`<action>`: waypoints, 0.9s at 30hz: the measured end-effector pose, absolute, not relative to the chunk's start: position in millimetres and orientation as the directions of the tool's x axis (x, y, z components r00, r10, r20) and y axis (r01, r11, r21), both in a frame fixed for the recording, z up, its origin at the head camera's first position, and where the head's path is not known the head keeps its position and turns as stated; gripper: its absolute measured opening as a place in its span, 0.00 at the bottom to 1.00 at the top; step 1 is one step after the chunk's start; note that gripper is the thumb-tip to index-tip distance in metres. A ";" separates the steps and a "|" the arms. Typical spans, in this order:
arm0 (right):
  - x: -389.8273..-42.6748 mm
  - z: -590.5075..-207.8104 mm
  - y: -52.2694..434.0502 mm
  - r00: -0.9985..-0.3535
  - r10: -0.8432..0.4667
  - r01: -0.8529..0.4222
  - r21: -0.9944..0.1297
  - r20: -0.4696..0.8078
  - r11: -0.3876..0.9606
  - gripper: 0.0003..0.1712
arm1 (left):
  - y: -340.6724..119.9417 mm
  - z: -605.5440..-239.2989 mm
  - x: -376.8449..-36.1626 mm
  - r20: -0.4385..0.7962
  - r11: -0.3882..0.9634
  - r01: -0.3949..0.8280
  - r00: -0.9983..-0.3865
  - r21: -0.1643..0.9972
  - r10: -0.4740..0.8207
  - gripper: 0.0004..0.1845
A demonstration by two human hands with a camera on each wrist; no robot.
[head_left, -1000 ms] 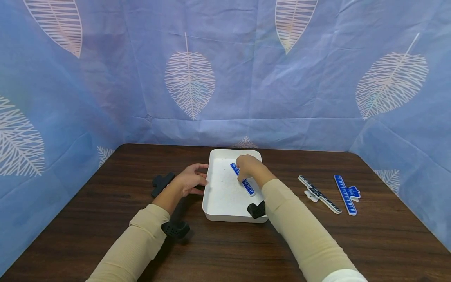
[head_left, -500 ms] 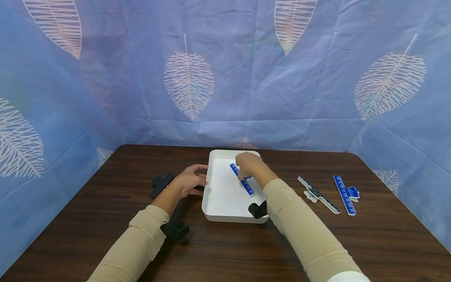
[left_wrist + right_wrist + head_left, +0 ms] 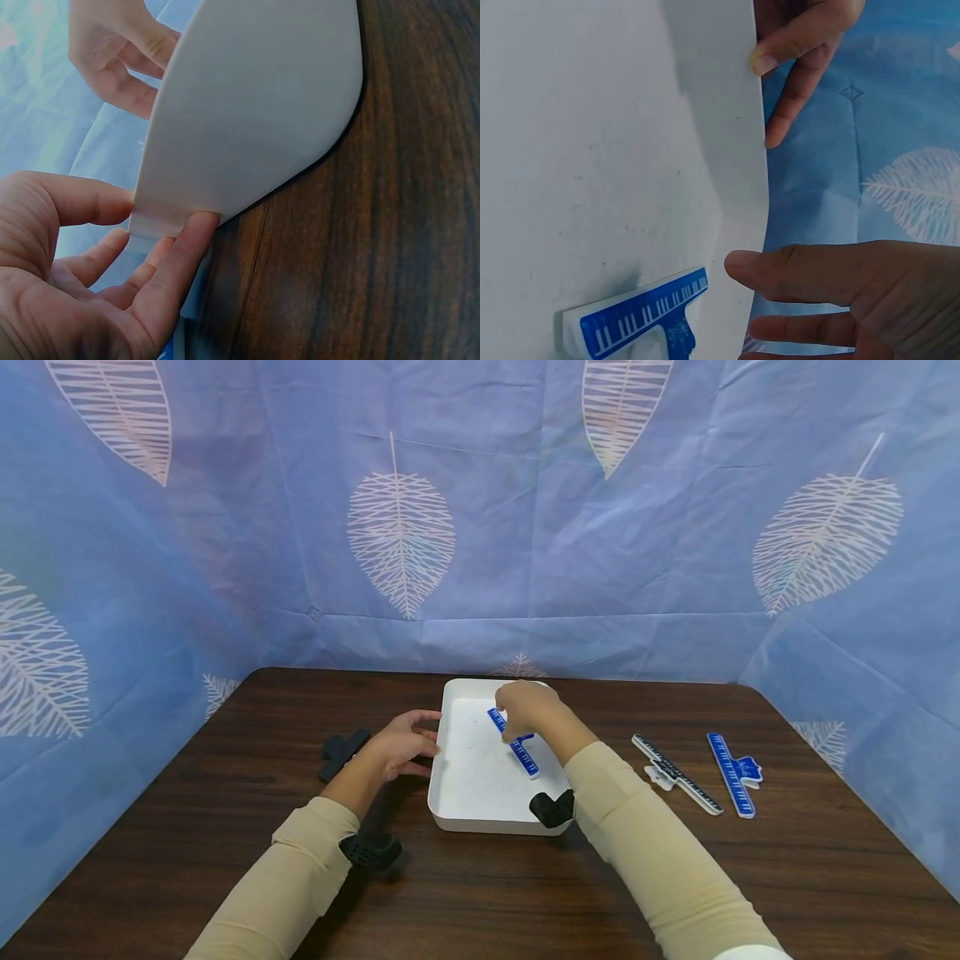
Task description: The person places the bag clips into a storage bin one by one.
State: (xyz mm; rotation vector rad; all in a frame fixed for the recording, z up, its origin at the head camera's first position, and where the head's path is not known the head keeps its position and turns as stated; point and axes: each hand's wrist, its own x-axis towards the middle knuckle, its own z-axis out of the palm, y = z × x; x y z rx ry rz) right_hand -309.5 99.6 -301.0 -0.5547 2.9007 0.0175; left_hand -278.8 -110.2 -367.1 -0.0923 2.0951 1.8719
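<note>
Clip (image 3: 641, 311) lies in tray (image 3: 468, 785), apart from both hands (image 3: 401, 747) (image 3: 528, 710).

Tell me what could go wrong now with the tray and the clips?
The left fingers touch the shallow white rectangular tray at its side, so a hard push might slide it. The right fingers are close to the blue-and-white bar-shaped clip inside and could knock it askew. The black T-shaped clip lies near the left hand, which might bump it.

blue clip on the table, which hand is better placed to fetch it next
Right, likely: the right hand, above the tray, holds nothing and is nearer that clip; the left hand touches the tray's left wall.
</note>
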 end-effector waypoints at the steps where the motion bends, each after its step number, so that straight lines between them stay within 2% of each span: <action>1: -308.2 -300.2 99.8 -0.911 -0.370 -0.371 -0.026 -0.183 0.928 0.31 | -110.1 -367.0 -278.5 -0.286 0.135 -0.266 -0.944 0.954 0.166 0.37; 12: -291.2 -292.9 107.6 -0.894 -0.425 -0.424 -0.035 -0.143 0.905 0.32 | -106.3 -365.1 -273.7 -0.293 0.137 -0.273 -0.943 0.952 0.158 0.37; 27: -266.7 -290.4 124.1 -0.866 -0.500 -0.499 -0.039 -0.002 0.866 0.28 | -103.9 -368.3 -268.1 -0.280 0.131 -0.261 -0.947 0.956 0.157 0.36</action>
